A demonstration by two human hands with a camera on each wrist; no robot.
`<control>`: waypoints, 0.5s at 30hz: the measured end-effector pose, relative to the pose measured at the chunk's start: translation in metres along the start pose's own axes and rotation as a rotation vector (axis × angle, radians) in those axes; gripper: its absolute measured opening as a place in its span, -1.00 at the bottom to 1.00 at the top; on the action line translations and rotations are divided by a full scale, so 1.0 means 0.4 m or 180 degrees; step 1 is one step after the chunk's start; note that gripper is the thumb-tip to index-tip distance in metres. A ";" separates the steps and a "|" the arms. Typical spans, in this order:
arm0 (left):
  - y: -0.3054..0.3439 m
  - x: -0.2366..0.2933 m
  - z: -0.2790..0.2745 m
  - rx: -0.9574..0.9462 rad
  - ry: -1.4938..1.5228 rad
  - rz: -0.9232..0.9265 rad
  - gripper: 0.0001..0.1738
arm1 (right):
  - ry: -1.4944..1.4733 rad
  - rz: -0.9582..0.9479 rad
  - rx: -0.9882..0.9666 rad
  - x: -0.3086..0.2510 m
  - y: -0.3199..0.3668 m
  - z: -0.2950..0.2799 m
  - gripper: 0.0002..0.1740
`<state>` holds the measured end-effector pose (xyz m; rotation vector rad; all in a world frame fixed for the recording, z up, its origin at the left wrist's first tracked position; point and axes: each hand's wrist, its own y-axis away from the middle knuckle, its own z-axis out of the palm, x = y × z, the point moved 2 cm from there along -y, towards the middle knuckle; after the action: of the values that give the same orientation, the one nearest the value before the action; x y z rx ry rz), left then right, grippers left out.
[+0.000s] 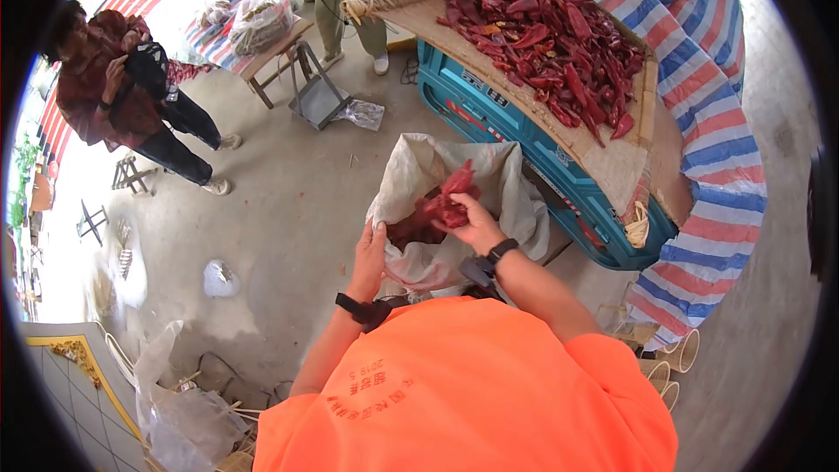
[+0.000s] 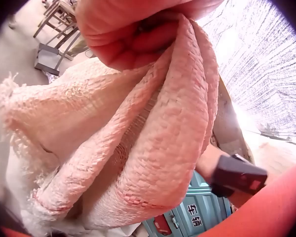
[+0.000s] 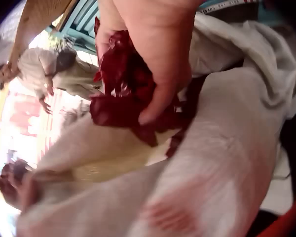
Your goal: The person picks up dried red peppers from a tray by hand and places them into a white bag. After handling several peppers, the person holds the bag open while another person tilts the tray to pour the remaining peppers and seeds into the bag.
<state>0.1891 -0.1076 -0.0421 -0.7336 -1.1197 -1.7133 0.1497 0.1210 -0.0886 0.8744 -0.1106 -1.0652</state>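
Note:
In the head view a white woven sack stands with its mouth gaping in front of the person. The left hand grips the near left part of its rim. Bunched folds of the sack hang from the curled left fingers in the left wrist view. At the sack's mouth, the right hand holds a clump of dried red chili peppers. Up close, the right wrist view shows wrinkled dark red peppers under the right thumb and fingers. More peppers lie inside the sack, partly hidden by its wall.
A heap of red peppers covers a woven mat on a teal vehicle bed, just right of the sack. Striped sheeting drapes behind it. Two people, a wooden table and a metal stand are further off.

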 end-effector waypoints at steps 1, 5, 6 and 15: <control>0.001 -0.002 -0.004 0.0036 -0.0044 -0.0045 -0.46 | 0.0228 0.0075 -0.0003 0.019 -0.023 -0.015 -0.67; -0.005 -0.015 -0.018 0.0000 -0.0009 0.0091 -0.48 | 0.3674 -0.0074 0.0519 0.112 -0.066 -0.125 -0.44; -0.009 -0.013 -0.024 -0.0011 -0.0061 0.0092 -0.48 | 0.4998 -0.0223 0.0221 0.126 -0.077 -0.165 -0.34; -0.011 -0.048 0.020 -0.0335 -0.1139 -0.0215 -0.53 | 0.7179 0.2070 0.1971 -0.046 0.256 -0.630 -0.49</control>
<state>0.1925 -0.0925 -0.0567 -1.1119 -1.3140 -1.7504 0.3332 0.2995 -0.1827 1.9252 1.1299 1.0016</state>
